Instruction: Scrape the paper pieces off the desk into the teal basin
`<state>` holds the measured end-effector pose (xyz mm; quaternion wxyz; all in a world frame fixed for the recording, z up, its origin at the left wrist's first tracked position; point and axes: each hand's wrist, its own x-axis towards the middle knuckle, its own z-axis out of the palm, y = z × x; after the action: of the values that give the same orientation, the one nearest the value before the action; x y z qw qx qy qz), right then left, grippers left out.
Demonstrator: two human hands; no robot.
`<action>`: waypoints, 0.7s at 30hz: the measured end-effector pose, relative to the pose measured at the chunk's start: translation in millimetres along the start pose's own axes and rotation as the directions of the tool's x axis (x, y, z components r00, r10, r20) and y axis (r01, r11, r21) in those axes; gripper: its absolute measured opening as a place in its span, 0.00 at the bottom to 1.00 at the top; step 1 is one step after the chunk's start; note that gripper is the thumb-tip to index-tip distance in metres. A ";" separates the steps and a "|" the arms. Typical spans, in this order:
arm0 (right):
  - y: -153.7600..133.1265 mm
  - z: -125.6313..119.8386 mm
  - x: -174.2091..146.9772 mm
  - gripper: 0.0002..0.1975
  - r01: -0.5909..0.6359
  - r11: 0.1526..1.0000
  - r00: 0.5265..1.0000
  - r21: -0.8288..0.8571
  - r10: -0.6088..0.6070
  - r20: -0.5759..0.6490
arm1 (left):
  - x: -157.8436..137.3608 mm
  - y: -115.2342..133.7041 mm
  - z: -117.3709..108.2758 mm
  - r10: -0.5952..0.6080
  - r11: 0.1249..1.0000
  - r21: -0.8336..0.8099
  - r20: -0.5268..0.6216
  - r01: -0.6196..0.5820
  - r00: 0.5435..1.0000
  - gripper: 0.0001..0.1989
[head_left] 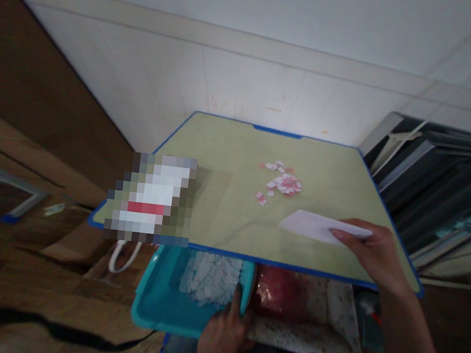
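My right hand (364, 242) pinches a flat white paper piece (310, 226), which looks like a folded sheet or envelope, low over the front right of a board tabletop (224, 203). Beyond it lies a loose pile of small pink and white paper pieces (285, 184), with a few scattered around. My left hand (222, 334) is at the near right corner of a teal basin (160, 315), the index finger inside the wall and the thumb outside it. Small white pieces (212, 276) are heaped in the basin. The left hand's other fingers are mostly hidden.
A blurred-out white packet (157, 190) sits on the table's left side. Right of the basin stands a stained tray (307, 332) with a shiny red bundle (279, 292). Dark flat panels (445, 166) lean at the right. The wall (237, 86) borders the table's back.
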<state>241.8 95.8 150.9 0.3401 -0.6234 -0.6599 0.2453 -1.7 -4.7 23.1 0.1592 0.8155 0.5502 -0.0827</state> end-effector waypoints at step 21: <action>-18.6 28.5 28.0 0.10 0.158 0.983 0.986 -0.089 -0.161 -0.030 | 1.4 -2.2 2.3 0.029 0.999 -0.032 0.077 -0.026 0.997 0.16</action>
<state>208.3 124.5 150.3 0.3436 -0.5872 -0.7113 0.1767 -3.2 -3.5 20.1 0.1944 0.8165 0.5336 -0.1036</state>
